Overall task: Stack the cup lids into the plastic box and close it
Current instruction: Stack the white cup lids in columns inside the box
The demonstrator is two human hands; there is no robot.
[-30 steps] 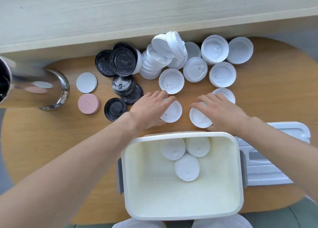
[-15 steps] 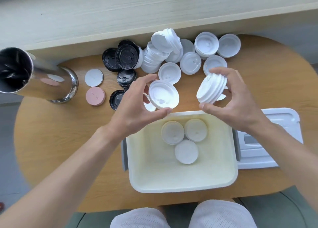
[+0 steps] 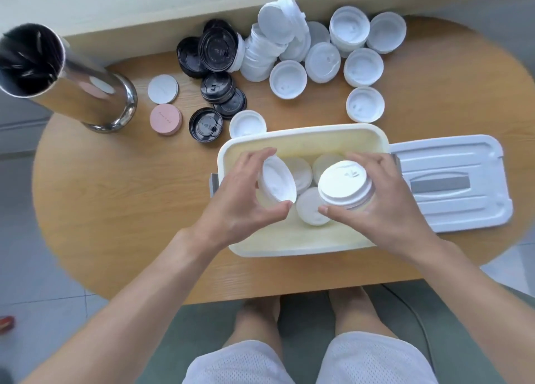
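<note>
Now hands (image 3: 312, 201) over plastic box (image 3: 301, 140), each gripping white lids (image 3: 344, 181)

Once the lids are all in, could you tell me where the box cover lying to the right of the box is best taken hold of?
Probably by its long edges. The box cover lies flat on the table, right of the plastic box, with a raised rim all round. Coming from above, a hand on each long edge, fingers hooked under the rim, should lift it level. The grey strip at its centre looks too shallow to grip.
</note>
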